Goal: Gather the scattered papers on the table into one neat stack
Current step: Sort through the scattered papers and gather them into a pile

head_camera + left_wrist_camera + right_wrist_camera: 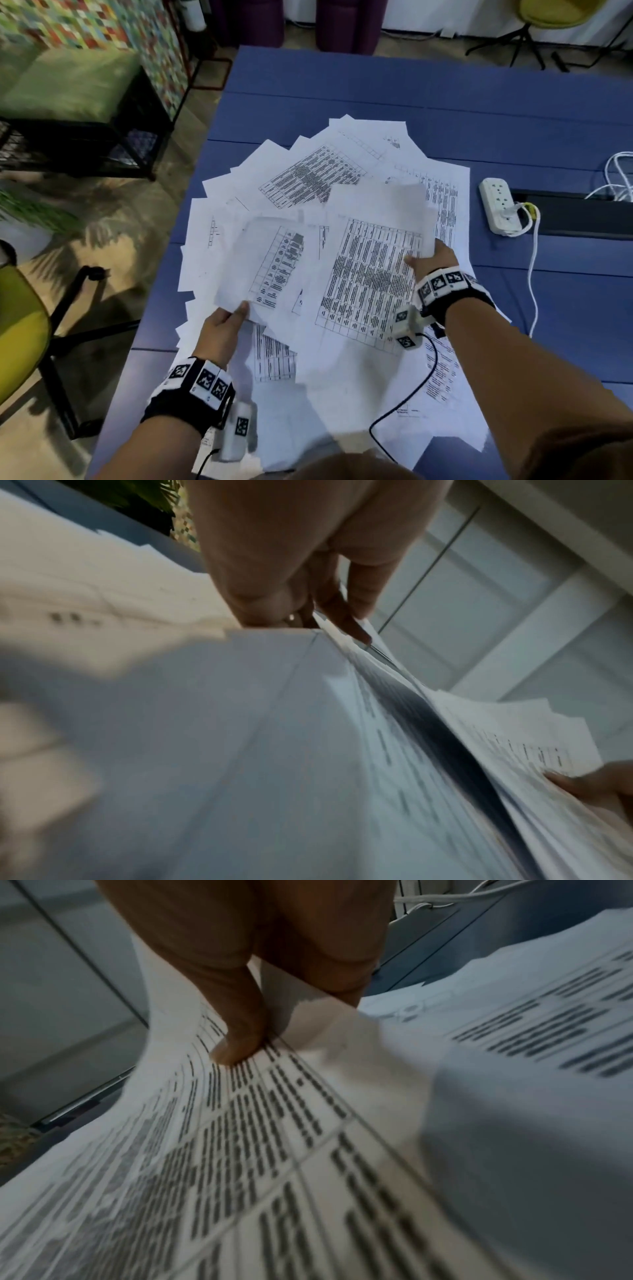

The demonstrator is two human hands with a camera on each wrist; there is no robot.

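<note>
On the blue table (342,89), papers (308,164) lie fanned out in an overlapping sprawl across the middle and near side, some corners hanging past the left edge. Most are printed tables, face up.

My left hand (222,329) pinches the near corner of a lifted sheet (270,263): thumb on top, fingers curled underneath. In the left wrist view the fingers (346,620) clamp the paper edge and several sheet edges show beside them, so I may have more than one sheet; I can't tell how many. That view is blurred.

My right hand (433,260) pinches the right edge of a second, larger sheet with a dense table (370,274). Thumb (240,1045) presses on the printed face, the other fingers are behind the paper. This sheet is raised off the pile and bowed, and in the head view it partly overlaps the left-hand sheet.

Both held sheets are above the centre of the sprawl, not touching the table. More sheets lie under and around both forearms, down to the near table edge.

A white power strip (498,205) sits on the table to the right, clear of the papers, with a plug and a white cable (532,274) trailing toward me. Black cable (411,394) from my right wrist unit runs across the near sheets.

Yellow-green chair (20,325) on the floor to the left of the table.
</note>
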